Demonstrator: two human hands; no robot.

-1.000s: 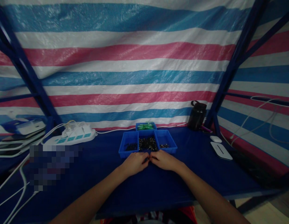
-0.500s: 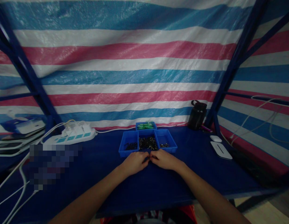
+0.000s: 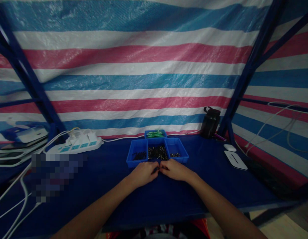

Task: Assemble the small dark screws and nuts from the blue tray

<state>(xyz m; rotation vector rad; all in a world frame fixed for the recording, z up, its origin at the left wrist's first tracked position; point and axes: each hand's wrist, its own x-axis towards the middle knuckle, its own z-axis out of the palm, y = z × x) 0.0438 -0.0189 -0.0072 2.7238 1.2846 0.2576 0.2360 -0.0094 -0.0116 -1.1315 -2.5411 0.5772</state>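
My left hand (image 3: 144, 173) and my right hand (image 3: 174, 169) meet fingertip to fingertip just in front of a blue divided tray (image 3: 134, 163). Both are closed in a pinch around something too small to make out. Dark small parts (image 3: 139, 155) lie in the tray's left compartment, a heap of dark and shiny parts (image 3: 157, 152) fills much of the middle one, and a few metallic pieces (image 3: 175, 155) sit in the right one. Behind it stands a smaller blue bin with green pieces (image 3: 155, 134).
A white power strip (image 3: 76, 147) with plugs and cables lies at the left, near stacked devices (image 3: 12, 154). At the right are a black bottle (image 3: 210, 122), a white case (image 3: 229, 148) and a flat white device (image 3: 235, 160). Striped sheeting (image 3: 144, 79) hangs behind the blue table (image 3: 154, 202).
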